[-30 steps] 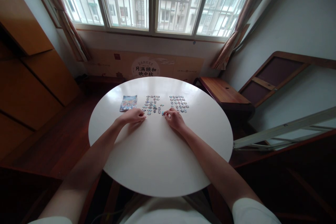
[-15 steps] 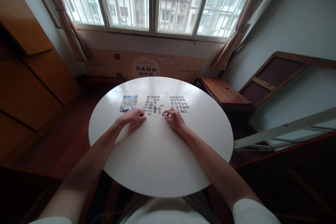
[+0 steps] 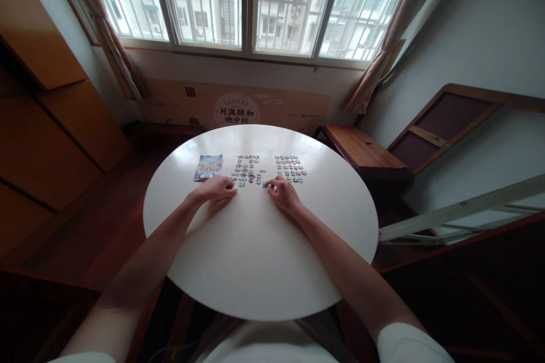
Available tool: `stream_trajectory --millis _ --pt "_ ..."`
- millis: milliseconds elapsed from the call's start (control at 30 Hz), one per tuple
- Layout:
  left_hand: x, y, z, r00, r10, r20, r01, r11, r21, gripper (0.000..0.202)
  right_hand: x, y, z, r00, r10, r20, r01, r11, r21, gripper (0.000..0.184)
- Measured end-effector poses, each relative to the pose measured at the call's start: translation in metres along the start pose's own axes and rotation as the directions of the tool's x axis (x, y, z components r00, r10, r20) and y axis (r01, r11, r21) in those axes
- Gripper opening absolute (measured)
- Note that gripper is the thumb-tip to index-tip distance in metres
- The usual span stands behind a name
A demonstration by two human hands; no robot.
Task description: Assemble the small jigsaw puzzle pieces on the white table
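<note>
My right hand [image 3: 284, 194] has its thumb and index finger closed on a small bluish jigsaw puzzle piece [image 3: 264, 184] at the near edge of the loose pieces. My left hand [image 3: 218, 188] rests on the table curled into a loose fist, with nothing visible in it. Just beyond it lies a group of puzzle pieces [image 3: 244, 167], spread without tidy order at its near side. Farther right, beyond my right hand, more puzzle pieces [image 3: 289, 163] lie in rows. A colourful picture sheet [image 3: 208, 167] lies flat behind my left hand.
The round white table [image 3: 259, 255] stands in front of me. A wooden bench [image 3: 361, 147] is beyond its right side, and a printed board [image 3: 272, 105] leans under the window. Wooden cabinets [image 3: 55, 142] stand at the left.
Almost nothing has moved. My right hand's fingers have shifted very slightly around the puzzle piece; my left hand stays in place.
</note>
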State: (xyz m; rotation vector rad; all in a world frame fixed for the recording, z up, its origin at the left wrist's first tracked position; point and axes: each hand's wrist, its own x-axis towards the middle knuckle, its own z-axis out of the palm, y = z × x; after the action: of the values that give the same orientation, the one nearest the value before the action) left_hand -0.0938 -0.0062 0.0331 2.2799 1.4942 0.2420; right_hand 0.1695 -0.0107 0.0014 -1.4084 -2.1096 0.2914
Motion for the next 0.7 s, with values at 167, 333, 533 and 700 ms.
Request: stream_trajectory --millis 167,333,533,700 --pt "-0.0001 0.0004 -0.0002 1.0 0.011 -0.005 -0.011 1.0 0.01 0.035 -0.0006 -0.0016 -0.0015 1.0 0.009 0.009 -0.009 1.0 -0.004 0.021" --pt "-0.0017 0.0034 -0.0019 1.0 0.008 -0.003 -0.008 1.0 -0.001 0.035 -0.0005 -0.0013 -0.0015 1.0 0.008 0.018 -0.008 1.0 -0.015 0.021" --pt "-0.002 0.0032 -0.0014 1.0 0.014 -0.011 -0.014 1.0 0.005 0.035 -0.001 -0.0015 -0.0021 1.0 0.007 0.018 -0.006 1.0 -0.007 0.021" --pt "-0.0016 0.0029 -0.0014 1.0 0.012 -0.004 -0.012 1.0 0.02 0.035 -0.0016 -0.0031 -0.0043 0.999 0.004 0.032 -0.004 1.0 0.001 0.021"
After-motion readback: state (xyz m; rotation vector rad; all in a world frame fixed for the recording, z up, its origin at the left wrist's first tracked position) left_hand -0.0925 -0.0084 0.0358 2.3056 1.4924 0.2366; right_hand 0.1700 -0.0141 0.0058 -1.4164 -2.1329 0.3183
